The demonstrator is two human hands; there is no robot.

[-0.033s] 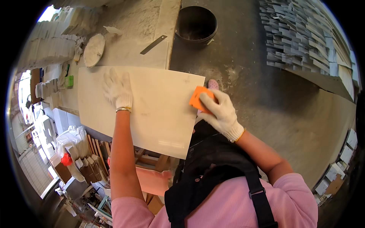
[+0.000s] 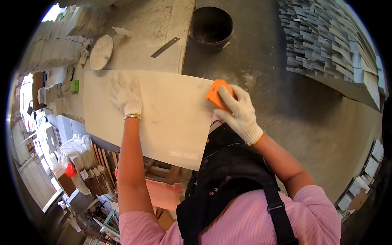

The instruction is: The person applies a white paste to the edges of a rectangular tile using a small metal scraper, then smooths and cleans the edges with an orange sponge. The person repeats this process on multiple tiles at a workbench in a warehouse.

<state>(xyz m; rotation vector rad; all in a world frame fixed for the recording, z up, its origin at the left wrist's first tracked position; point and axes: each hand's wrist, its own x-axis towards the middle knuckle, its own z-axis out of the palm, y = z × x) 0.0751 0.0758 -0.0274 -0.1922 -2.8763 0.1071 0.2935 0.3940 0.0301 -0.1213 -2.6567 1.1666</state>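
Observation:
A large pale cream panel (image 2: 171, 118) lies flat across the workbench, its right edge over the bench's end. My left hand (image 2: 125, 96), in a white knit glove, rests flat on the panel's left part with fingers spread. My right hand (image 2: 241, 112), gloved the same way, grips an orange hand-sized block (image 2: 216, 94). That block sits against the panel's right edge near the far corner. Its face against the panel is hidden, so I cannot tell its exact kind.
Beyond the panel, a steel ruler (image 2: 165, 47) and a round whitish dish (image 2: 101, 53) lie on the dusty bench (image 2: 139, 24). A black bucket (image 2: 210, 24) stands on the floor past it. Stacked grey strips (image 2: 322, 45) are at far right; bags and boards crowd the lower left.
My right hand has slid the orange block a little farther away along the panel's right edge, toward the far corner. My left hand stays in place.

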